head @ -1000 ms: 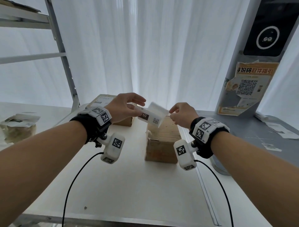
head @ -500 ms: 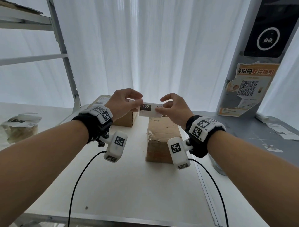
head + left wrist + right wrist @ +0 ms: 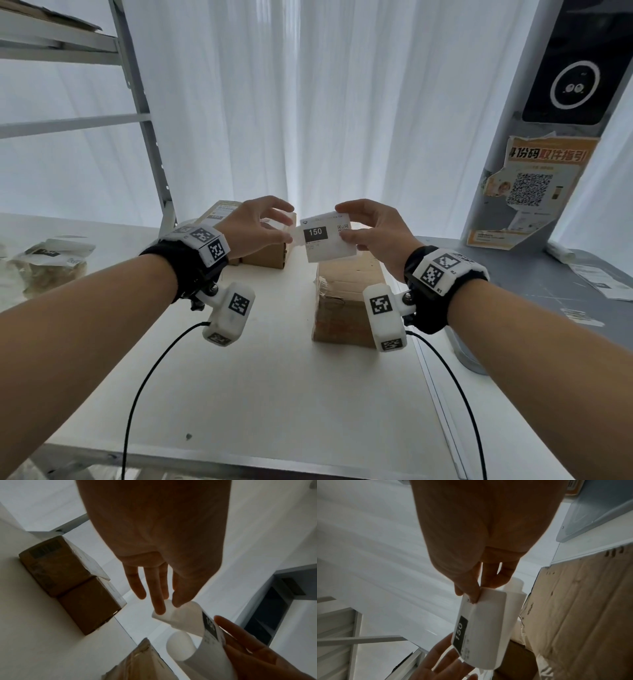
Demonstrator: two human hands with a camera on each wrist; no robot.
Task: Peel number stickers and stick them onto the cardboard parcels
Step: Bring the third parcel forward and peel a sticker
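1. Holding a white rectangular paper sticker printed with "150" in a black block (image 3: 327,238) in the air, both hands are meeting above the white worktop (image 3: 267,377), over the far end of the near brown cardboard parcel (image 3: 346,301).
2. The right hand (image 3: 380,229) is pinching the sticker's right edge between thumb and fingers (image 3: 471,588), with the sticker's printed face turned toward the head camera.
3. The left hand (image 3: 253,229) is pinching a pale translucent backing strip (image 3: 164,612) just left of the sticker; its thumb and fingers (image 3: 158,599) are closing on that strip, while the little finger is staying straight and free.
4. The sticker is curling away from the backing strip, as the left wrist view is showing; whether the two are still joined at one edge I cannot tell.
5. Two more brown cardboard boxes with white labels (image 3: 72,582) are sitting side by side, touching, at the far left of the worktop, behind the left hand.
6. A grey metal shelf upright (image 3: 147,116) is standing at the far left, and white curtains (image 3: 308,102) are hanging behind everything.
7. An orange and white poster with a QR code (image 3: 527,192) is sticking to a grey column at the far right.
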